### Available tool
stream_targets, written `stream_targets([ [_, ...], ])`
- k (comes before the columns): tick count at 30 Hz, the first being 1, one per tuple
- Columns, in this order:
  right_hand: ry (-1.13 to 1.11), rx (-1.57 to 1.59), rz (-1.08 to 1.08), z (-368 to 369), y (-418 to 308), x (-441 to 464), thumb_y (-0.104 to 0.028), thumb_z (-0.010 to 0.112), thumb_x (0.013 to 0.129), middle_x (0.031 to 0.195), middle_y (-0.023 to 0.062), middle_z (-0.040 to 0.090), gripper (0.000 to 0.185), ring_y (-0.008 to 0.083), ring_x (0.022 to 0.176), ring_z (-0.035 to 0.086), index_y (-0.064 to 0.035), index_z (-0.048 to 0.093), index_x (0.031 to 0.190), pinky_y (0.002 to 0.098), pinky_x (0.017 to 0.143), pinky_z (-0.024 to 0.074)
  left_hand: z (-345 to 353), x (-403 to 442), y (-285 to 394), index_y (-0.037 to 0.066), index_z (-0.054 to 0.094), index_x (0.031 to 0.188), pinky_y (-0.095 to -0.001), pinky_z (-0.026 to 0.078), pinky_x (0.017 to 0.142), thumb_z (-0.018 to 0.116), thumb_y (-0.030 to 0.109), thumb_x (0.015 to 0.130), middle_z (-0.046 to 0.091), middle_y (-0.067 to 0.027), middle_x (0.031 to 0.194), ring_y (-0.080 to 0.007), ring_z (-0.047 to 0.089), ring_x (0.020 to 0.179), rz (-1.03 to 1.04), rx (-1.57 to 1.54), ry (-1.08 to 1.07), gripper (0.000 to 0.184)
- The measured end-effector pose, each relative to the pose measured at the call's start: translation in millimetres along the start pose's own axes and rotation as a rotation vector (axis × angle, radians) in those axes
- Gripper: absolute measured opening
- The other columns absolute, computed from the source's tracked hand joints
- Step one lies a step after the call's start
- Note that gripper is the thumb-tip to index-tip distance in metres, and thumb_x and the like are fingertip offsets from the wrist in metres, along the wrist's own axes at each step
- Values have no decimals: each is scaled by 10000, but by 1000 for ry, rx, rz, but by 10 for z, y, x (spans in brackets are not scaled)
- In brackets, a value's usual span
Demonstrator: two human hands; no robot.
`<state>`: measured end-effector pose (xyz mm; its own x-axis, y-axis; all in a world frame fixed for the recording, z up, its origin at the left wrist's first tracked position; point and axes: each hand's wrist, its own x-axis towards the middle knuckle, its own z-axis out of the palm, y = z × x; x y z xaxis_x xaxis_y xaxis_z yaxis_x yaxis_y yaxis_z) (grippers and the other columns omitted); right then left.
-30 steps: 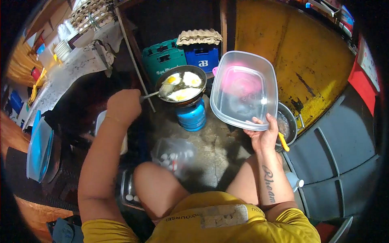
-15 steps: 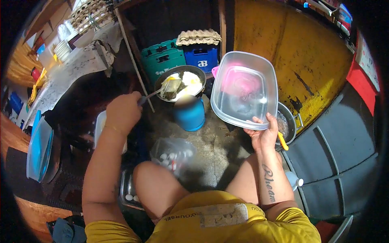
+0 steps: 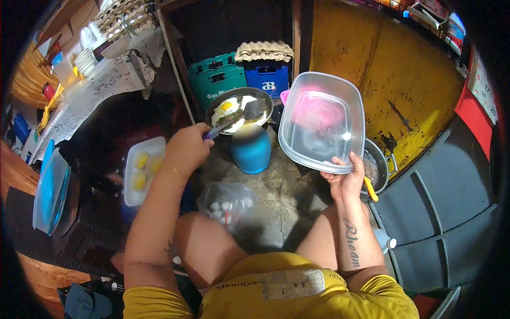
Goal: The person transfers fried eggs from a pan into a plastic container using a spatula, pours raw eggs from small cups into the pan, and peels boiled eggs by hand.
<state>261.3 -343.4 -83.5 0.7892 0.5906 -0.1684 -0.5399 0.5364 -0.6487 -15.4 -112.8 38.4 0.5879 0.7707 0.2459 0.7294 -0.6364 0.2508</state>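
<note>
My left hand [image 3: 186, 150] is closed around the handle of a spatula [image 3: 234, 122]. Its dark blade rests in a round frying pan [image 3: 272, 112], over the right part of the eggs. A fried egg [image 3: 227, 107] with a yellow yolk lies at the pan's left side, with more egg white around it. My right hand [image 3: 345, 178] grips the lower right corner of a clear plastic container [image 3: 321, 135], tilted up beside the pan. Something pink shows through its upper part. A blue rounded canister [image 3: 251, 154] stands just in front of the pan.
At left is a white tray [image 3: 129, 183] with several yellow round pieces. A plastic bag [image 3: 226, 196] of white eggs lies on the floor. Crates, green [image 3: 215, 80] and blue [image 3: 267, 78], stand behind the pan. A metal pot [image 3: 383, 181] sits at right behind the container.
The spatula blade has moved rightward across the pan, uncovering the left egg and its yolk. My left hand has shifted right and slightly down. The container stays nearly still.
</note>
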Motion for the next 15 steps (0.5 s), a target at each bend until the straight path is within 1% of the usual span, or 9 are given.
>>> stream_targets([
  [3,29,-12,-11,-1,-10,-4,-384,659,856,922,122,557,566,322,726,654,-102,365,1249,456,556,572,49,28,66,93,694,1113,-475,518,853,715,215,839,706,-188,1028,-373,666,984,-25,9,-20,301],
  [5,25,-10,-19,-17,-19,6,-383,656,859,926,124,557,557,324,733,656,-100,369,1244,461,562,577,54,53,101,86,686,1141,-453,515,876,734,207,831,707,-176,1061,-367,664,1012,-75,22,-108,336],
  [6,18,-10,-25,-30,-19,12,-381,653,861,929,126,557,549,327,739,658,-99,373,1240,465,569,582,52,51,108,86,686,1141,-453,515,876,734,207,831,707,-176,1061,-367,664,1012,-71,22,-110,336],
  [7,22,-9,-26,-65,-17,33,-381,653,861,929,126,557,549,327,739,658,-99,373,1240,465,569,582,42,35,106,85,687,1136,-453,514,877,734,208,831,706,-176,1064,-366,662,1014,-81,40,-104,332],
  [9,-42,36,-4,-128,-19,73,-380,650,863,934,133,559,536,335,747,665,-95,382,1229,480,562,598,-3,-10,111,85,688,1132,-453,513,879,734,209,831,705,-176,1067,-365,661,1016,-92,58,-99,329],
  [12,-20,12,-21,-115,-27,63,-378,648,865,940,136,559,523,338,756,669,-94,389,1221,487,562,610,-56,-92,57,85,684,1135,-457,509,886,732,205,830,700,-181,1077,-369,656,1025,-113,83,-99,331],
  [14,-25,5,-20,-113,-24,65,-380,647,866,944,135,559,525,336,760,669,-96,388,1224,483,562,612,-37,-145,-77,89,694,1089,-473,515,852,718,236,834,705,-178,1023,-372,660,983,-29,87,-22,296],
  [15,-31,-1,-20,-113,-25,66,-381,646,866,948,135,559,527,334,763,669,-98,387,1227,478,562,613,-53,-178,-101,89,694,1089,-473,515,852,718,236,834,705,-178,1023,-372,660,983,-29,87,-23,296],
])
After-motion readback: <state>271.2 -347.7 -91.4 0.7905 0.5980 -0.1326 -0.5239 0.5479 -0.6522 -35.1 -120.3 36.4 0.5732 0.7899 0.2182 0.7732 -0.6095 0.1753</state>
